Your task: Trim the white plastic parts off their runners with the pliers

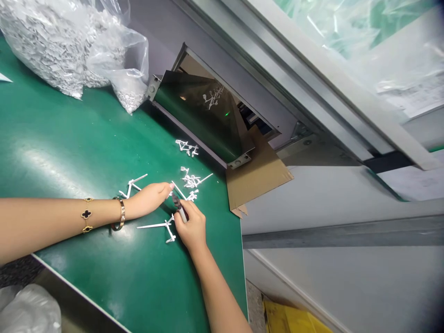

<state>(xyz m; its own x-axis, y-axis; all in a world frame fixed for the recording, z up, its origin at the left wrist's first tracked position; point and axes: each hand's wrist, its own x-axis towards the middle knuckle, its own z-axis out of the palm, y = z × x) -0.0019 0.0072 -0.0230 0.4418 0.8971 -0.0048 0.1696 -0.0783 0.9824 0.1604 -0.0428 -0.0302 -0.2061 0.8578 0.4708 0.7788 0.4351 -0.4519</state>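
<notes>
My left hand (pixel 149 200) is closed, its fingertips pinching a white plastic branched piece (pixel 179 189). In my right hand (pixel 192 226) is a pair of cutters (pixel 181 210), its dark jaws close beside my left fingertips. A white branched piece (pixel 132 186) lies just beyond my left wrist, and another (pixel 168 225) rests on the green table (pixel 138 282) left of my right hand. Several more white branched pieces (pixel 190 179) form a loose cluster above my hands, with a small group (pixel 187 148) farther back.
Clear bags of small white parts (pixel 52 46) stand at the back left. A conveyor belt (pixel 197 111) comes through a wall opening, carrying a white piece (pixel 213 96). Cardboard (pixel 256 171) sits beside it. A metal frame (pixel 305 74) crosses the upper right.
</notes>
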